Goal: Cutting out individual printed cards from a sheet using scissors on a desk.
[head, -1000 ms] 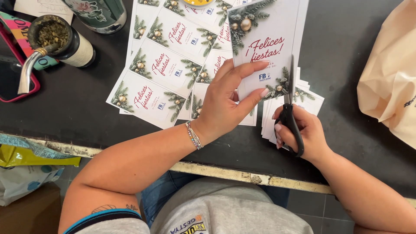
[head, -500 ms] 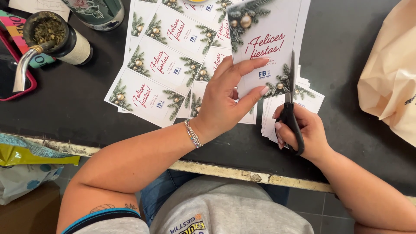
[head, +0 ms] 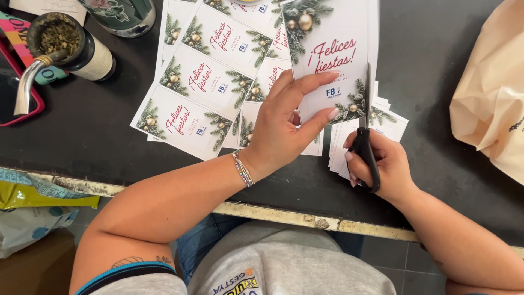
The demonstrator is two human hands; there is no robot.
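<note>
My left hand (head: 284, 128) pinches the lower edge of a printed sheet of holiday cards (head: 333, 60), white with pine sprigs, gold baubles and red script. My right hand (head: 379, 164) grips black-handled scissors (head: 367, 131), the blades pointing up along the sheet's right side. Under my right hand lies a stack of cut cards (head: 385, 123). More uncut card sheets (head: 202, 82) fan out to the left on the dark tabletop (head: 82, 142).
A gourd cup with a metal straw (head: 60, 46) stands at the upper left, beside a red-edged phone (head: 16, 98). A dark patterned flask (head: 123, 16) is at the top. A beige bag (head: 491, 104) lies on the right. Plastic bags (head: 33, 202) sit below the table's worn edge.
The view has shifted slightly. The scissors and the held sheet stay almost where they were, and both hands keep their grip.
</note>
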